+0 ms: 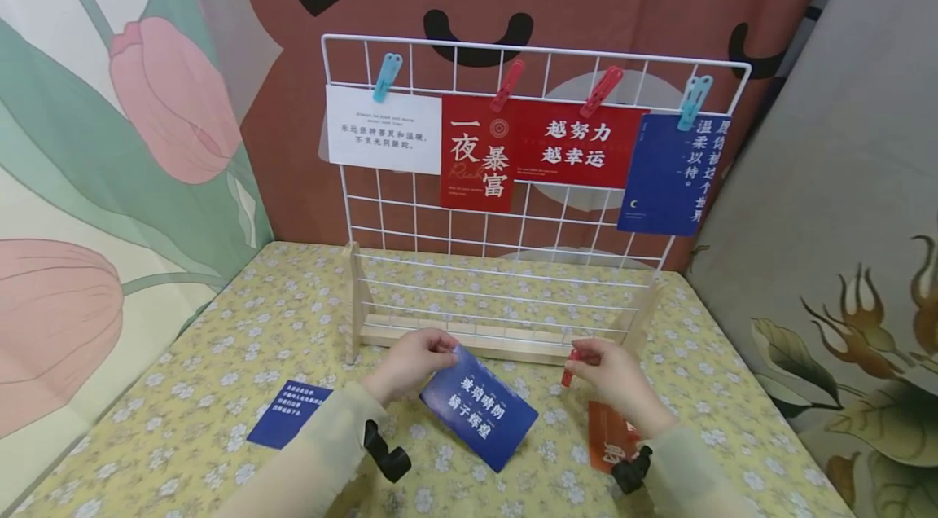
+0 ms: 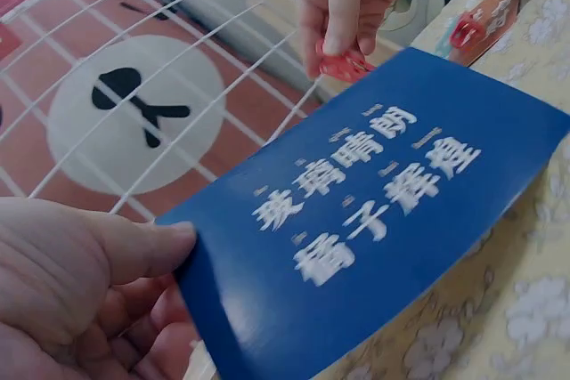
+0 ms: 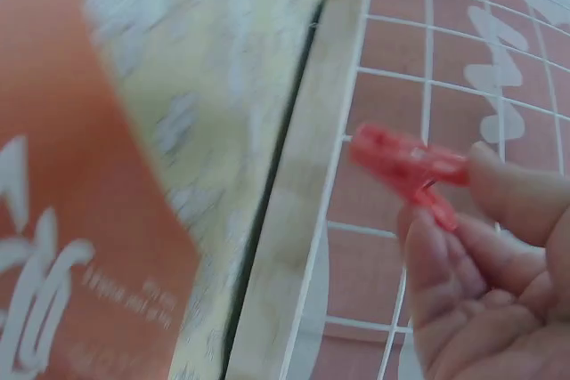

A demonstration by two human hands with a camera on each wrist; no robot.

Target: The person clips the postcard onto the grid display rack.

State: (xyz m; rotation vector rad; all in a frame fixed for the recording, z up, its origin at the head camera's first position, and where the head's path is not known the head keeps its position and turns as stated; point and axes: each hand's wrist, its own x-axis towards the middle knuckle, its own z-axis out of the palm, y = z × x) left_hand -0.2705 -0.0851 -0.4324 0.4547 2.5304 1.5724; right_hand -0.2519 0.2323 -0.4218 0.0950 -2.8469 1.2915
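My left hand [image 1: 416,363] pinches a blue card [image 1: 479,408] with white lettering by its upper left corner, thumb on the printed face. The card hangs tilted in front of the rack's wooden base. To its right, my right hand [image 1: 611,375] holds a small red clothespin [image 3: 410,166] between thumb and fingers. Behind both hands stands a white wire grid [image 1: 469,237] on wooden feet. Along its top, cards hang from clips: a white card [image 1: 384,131], a red upright card [image 1: 476,160], a red wide card [image 1: 575,142] and a blue card [image 1: 663,176].
On the flowered tablecloth [image 1: 183,388], another blue card [image 1: 287,412] lies beside my left forearm. An orange card [image 1: 604,432] lies partly under my right wrist. A red clip [image 2: 465,31] shows at the orange card in the left wrist view. Patterned curtains close off the back and sides.
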